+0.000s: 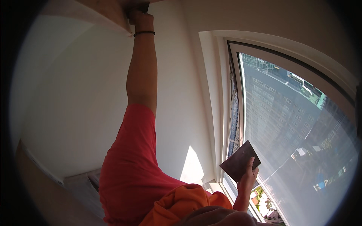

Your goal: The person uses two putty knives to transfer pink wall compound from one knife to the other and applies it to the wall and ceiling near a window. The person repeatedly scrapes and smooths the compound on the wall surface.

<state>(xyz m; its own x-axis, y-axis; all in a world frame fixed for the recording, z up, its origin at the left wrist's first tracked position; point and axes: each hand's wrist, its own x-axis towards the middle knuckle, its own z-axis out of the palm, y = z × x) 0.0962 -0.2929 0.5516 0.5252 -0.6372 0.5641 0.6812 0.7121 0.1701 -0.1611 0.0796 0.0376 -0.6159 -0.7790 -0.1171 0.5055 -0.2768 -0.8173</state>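
My left arm, in a red sleeve with a thin dark band at the wrist, stretches straight up. At its end my left hand (pixel 140 18) is closed at the edge of a pale beam (pixel 102 17) overhead. It grips a small dark piece (pixel 143 6) whose kind is hard to tell, partly hidden by the fingers. Low beside the window, my right hand (pixel 247 176) pinches a dark brown square sheet of sandpaper (pixel 237 162), thumb on the face turned toward me. The sheet is tilted and apart from the wall.
A large framed window (pixel 286 113) fills the right side, with tall buildings beyond the glass. Its pale frame (pixel 215 94) juts from the plain wall (pixel 173 83). A patch of sunlight (pixel 192 165) falls low on the wall. A grey-brown object (pixel 81 184) is at lower left.
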